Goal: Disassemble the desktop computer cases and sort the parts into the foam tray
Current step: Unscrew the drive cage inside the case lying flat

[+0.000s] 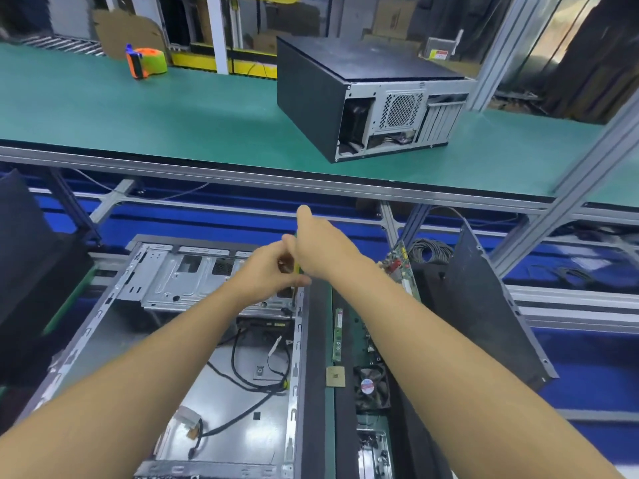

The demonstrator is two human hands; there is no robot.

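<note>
An open grey computer case (103, 340) lies on its side at the lower left, with loose black cables (242, 371) inside and a drive cage (193, 281) at its far end. Both my hands meet over the case's far right corner. My right hand (313, 248) grips the yellow-green handle of a screwdriver (297, 269), whose shaft points down at the case's edge. My left hand (271, 274) curls its fingers and thumb round the screwdriver just below. To the right lies the dark foam tray (316, 340), holding a RAM stick (337, 335), a CPU (335, 376) and a fan (371, 387).
A green circuit board (403, 271) and a dark side panel (491, 305) lean at the tray's right. On the green upper shelf (173, 115) stand a closed black computer case (363, 98) and an orange tape dispenser (147, 62). Aluminium frame posts rise at the right.
</note>
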